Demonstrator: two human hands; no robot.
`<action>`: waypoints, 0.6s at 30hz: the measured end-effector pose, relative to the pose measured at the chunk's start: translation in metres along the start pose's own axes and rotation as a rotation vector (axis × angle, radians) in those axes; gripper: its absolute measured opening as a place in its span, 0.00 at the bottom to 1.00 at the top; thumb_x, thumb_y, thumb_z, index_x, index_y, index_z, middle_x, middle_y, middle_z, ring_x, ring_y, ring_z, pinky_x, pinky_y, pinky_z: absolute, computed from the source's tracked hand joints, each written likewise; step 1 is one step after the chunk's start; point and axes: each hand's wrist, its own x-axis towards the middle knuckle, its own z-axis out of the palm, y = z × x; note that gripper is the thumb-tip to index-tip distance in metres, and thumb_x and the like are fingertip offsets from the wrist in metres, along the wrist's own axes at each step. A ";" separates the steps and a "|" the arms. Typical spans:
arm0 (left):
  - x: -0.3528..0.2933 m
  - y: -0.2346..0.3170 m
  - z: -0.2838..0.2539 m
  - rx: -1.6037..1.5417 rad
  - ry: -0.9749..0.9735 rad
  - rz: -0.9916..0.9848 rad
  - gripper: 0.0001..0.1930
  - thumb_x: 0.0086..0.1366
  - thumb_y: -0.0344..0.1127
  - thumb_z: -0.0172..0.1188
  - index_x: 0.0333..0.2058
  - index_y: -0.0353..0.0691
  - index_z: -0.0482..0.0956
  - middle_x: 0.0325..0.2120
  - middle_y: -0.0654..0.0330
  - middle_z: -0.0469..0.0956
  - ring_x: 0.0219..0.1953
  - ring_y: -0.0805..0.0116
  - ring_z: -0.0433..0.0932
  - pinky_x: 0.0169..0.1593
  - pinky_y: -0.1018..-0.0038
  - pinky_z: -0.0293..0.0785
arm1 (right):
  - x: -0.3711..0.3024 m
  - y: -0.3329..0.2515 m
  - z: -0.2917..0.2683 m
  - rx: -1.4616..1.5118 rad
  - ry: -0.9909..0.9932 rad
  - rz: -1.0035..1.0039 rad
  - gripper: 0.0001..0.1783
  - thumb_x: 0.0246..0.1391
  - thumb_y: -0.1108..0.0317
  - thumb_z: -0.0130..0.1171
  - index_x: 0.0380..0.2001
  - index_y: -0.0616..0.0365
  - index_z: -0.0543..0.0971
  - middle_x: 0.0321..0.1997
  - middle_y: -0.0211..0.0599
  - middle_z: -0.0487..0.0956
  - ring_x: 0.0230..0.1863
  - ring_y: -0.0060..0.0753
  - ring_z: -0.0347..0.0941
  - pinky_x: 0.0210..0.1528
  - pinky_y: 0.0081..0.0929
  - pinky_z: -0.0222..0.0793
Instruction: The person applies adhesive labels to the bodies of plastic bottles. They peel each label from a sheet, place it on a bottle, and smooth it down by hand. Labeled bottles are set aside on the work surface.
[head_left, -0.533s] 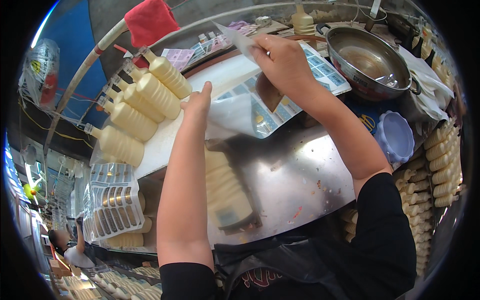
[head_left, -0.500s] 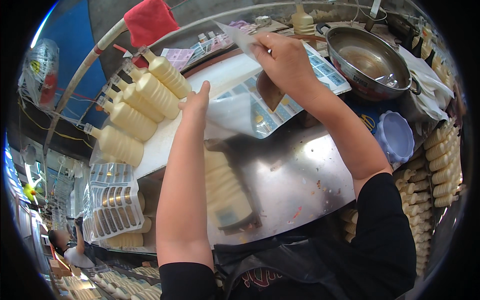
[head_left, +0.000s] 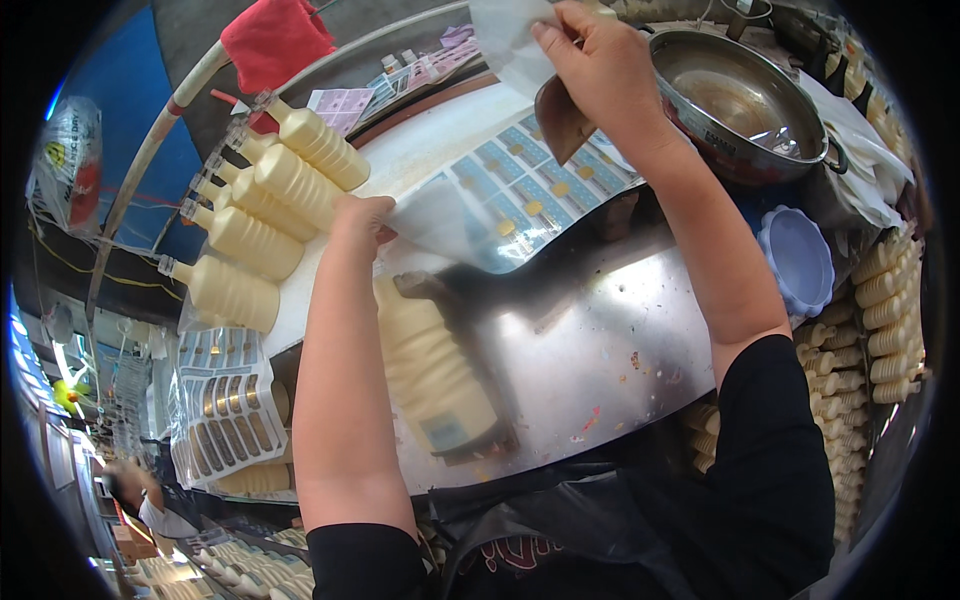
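Note:
A sheet of blue labels with gold patches [head_left: 535, 190] lies across the white board, a whitish translucent film [head_left: 425, 222] covering its left end. My left hand [head_left: 362, 218] pinches the edge of that film. At the board's far side, my right hand [head_left: 608, 75] grips a raised piece of translucent film [head_left: 512, 45] between thumb and fingers. A brown flat scraper [head_left: 563, 120] also sticks out from under its palm. Below my left forearm a cream plastic bottle [head_left: 435, 365] with a bluish label lies on the metal tabletop.
Several cream bottles [head_left: 290, 180] line the white board's left side. A label sheet [head_left: 230, 400] hangs at the near left. To the right are a metal pan [head_left: 740, 95], a lavender bowl [head_left: 797, 262] and stacked bottles [head_left: 885, 330]. Another person [head_left: 155, 510] is at far left.
My right hand has moved up and right with the raised film and the scraper. My left hand has gone from spread thumb and fingers to a pinch on the film edge, slightly lower and left.

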 end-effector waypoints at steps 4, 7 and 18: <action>-0.005 0.005 0.000 -0.050 -0.075 -0.049 0.15 0.61 0.20 0.57 0.47 0.23 0.75 0.45 0.45 0.78 0.41 0.48 0.84 0.44 0.55 0.86 | 0.020 0.015 -0.012 -0.001 0.077 0.006 0.11 0.59 0.66 0.63 0.29 0.63 0.79 0.22 0.51 0.77 0.24 0.48 0.76 0.30 0.40 0.68; -0.012 0.010 -0.003 -0.105 -0.081 -0.032 0.16 0.58 0.16 0.53 0.46 0.27 0.78 0.42 0.49 0.81 0.40 0.53 0.85 0.44 0.58 0.86 | 0.042 0.032 -0.029 -0.069 0.111 -0.054 0.11 0.59 0.66 0.63 0.30 0.64 0.79 0.23 0.51 0.77 0.25 0.47 0.75 0.30 0.39 0.68; -0.071 0.112 -0.059 -0.145 -0.263 0.505 0.25 0.53 0.13 0.50 0.49 0.38 0.82 0.43 0.61 0.85 0.43 0.68 0.84 0.52 0.73 0.80 | 0.093 0.064 -0.095 -0.131 0.210 0.004 0.13 0.59 0.64 0.64 0.30 0.65 0.79 0.22 0.48 0.78 0.26 0.39 0.74 0.34 0.38 0.69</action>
